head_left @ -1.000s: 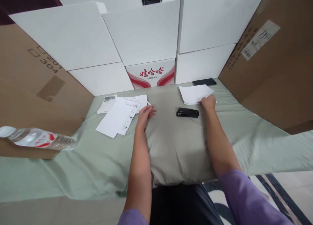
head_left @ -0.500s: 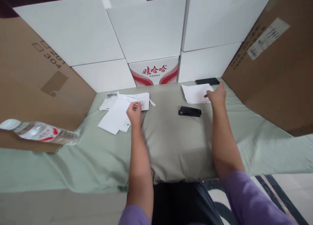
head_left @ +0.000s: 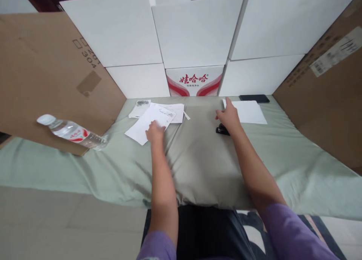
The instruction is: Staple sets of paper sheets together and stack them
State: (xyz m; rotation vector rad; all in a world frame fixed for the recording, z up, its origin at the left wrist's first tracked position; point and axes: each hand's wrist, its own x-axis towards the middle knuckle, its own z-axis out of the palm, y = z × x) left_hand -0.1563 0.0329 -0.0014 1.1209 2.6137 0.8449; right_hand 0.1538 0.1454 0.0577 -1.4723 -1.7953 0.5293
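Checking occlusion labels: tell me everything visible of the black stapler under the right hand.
The stapler is mostly hidden. Only a small black end shows, low and flat on the grey-green pillow, poking out at the left side of the right hand, which lies over the rest of it. The finish looks dark and slightly glossy, plastic or painted metal. Whether it is open or closed cannot be told. The white paper stack lies just beyond it, apart from it.

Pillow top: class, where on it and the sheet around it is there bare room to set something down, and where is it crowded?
Bare: the pillow between the left hand and right hand, and the green sheet right of the forearm. Crowded: loose papers under the left hand; stapler, paper stack and phone by the right.
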